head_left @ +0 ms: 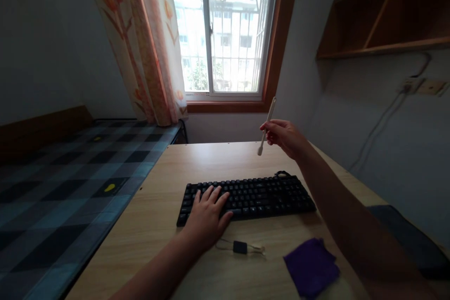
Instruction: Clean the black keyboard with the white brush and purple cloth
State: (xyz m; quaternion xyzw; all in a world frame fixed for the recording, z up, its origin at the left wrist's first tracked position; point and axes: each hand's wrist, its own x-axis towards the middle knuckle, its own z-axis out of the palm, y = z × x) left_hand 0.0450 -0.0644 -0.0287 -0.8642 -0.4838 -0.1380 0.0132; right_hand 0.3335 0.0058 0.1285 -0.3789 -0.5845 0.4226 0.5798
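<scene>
The right hand point(284, 137) pinches a slim white stick point(267, 124) in its fingertips, raised over the desk point(158, 225) behind the black keyboard point(267, 194); so light a grip could let it drop among the keys. The left hand point(207, 218) lies flat, fingers spread, on the keyboard's left end, and leaning there might shove it onto the small black wire-looped tool point(240, 247) near the purple cloth point(311, 267).

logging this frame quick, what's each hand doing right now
left hand: open, flat on the black keyboard
right hand: closed on a thin white stick, held above the desk
</scene>
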